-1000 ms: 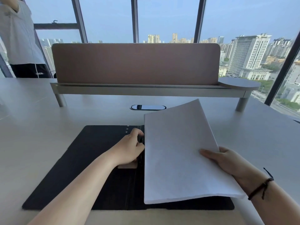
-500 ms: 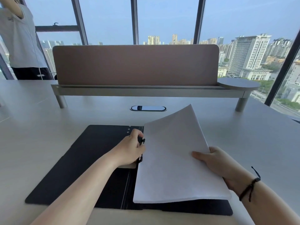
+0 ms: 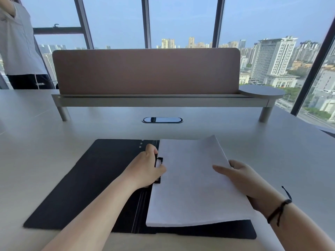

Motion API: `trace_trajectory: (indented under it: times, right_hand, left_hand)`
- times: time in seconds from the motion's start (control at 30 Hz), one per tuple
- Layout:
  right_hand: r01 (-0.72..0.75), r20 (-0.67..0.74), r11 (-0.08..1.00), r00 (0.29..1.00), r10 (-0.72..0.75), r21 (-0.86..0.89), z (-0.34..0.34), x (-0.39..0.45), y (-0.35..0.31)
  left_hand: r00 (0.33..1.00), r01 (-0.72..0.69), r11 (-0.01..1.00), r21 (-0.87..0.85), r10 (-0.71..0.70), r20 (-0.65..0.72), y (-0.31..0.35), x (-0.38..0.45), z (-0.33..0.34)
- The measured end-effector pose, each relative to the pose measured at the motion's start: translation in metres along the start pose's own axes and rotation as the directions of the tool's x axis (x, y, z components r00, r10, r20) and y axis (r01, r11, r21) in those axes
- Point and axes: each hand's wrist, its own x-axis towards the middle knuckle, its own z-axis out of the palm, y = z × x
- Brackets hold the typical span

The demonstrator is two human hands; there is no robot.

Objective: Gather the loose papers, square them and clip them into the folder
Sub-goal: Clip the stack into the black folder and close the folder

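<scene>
A black folder (image 3: 87, 180) lies open and flat on the desk in front of me. A white stack of papers (image 3: 192, 182) rests over its right half, the right edge still lifted. My right hand (image 3: 241, 180) grips that right edge, thumb on top. My left hand (image 3: 146, 169) is at the folder's spine, fingers closed on the black clip (image 3: 159, 169), which is raised at the stack's left edge. The stack's left edge sits in the clip's opening.
A brown divider screen on a grey shelf (image 3: 150, 102) crosses the desk behind the folder. A cable port (image 3: 162, 120) is set into the desk between them. A person in a white shirt (image 3: 16, 42) stands at the far left by the windows.
The right hand has lowered the paper stack and slid it left toward the spine, so its left edge now enters the clip. The left hand stays on the clip.
</scene>
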Motion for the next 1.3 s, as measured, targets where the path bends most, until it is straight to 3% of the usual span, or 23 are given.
trace_trajectory:
  times: [0.17,0.3,0.43,0.57,0.7,0.8,0.9,1.07,1.2,1.3]
  right_hand:
    - [0.059,-0.244,0.940,0.959,-0.147,-0.335,-0.012,0.017,0.009]
    - [0.061,-0.274,0.776,0.916,-0.293,-0.628,-0.015,0.020,0.012]
    - [0.042,-0.221,0.599,0.907,-0.358,-0.800,-0.012,0.015,0.014]
    - [0.199,-0.043,0.480,0.894,-0.446,-0.854,0.000,0.010,0.015]
    - [0.271,0.160,0.305,0.925,-0.344,-0.913,0.017,0.007,0.022]
    - [0.278,0.171,0.296,0.924,-0.342,-0.914,0.020,0.009,0.023]
    - [0.284,0.179,0.269,0.917,-0.356,-0.920,0.019,0.009,0.028]
    - [0.283,0.176,0.282,0.919,-0.352,-0.917,0.022,0.005,0.025]
    - [0.299,0.190,0.293,0.917,-0.350,-0.908,0.023,0.001,0.022]
    - [0.297,0.188,0.288,0.917,-0.351,-0.910,0.023,0.002,0.023]
  left_hand:
    - [0.999,0.005,1.000,-0.007,-0.005,-0.038,-0.001,-0.001,0.002]
    - [0.995,0.019,0.999,-0.029,-0.022,-0.101,-0.003,-0.001,0.006]
    - [0.990,0.015,0.999,-0.036,-0.019,-0.137,-0.004,-0.003,0.009]
    - [0.988,-0.015,0.998,-0.062,0.005,-0.153,-0.007,-0.003,0.010]
    - [0.989,-0.025,0.995,-0.101,0.010,-0.147,-0.010,-0.006,0.010]
    - [0.984,0.035,0.973,-0.229,-0.074,-0.165,-0.017,-0.012,-0.003]
    - [0.933,0.180,0.934,-0.309,-0.262,-0.247,-0.049,-0.017,-0.030]
    - [0.784,0.583,0.808,-0.085,-0.587,-0.202,-0.118,-0.034,-0.063]
    - [0.778,0.582,0.800,-0.143,-0.600,-0.187,-0.122,-0.042,-0.074]
    - [0.750,0.561,0.744,-0.364,-0.642,-0.157,-0.121,-0.040,-0.086]
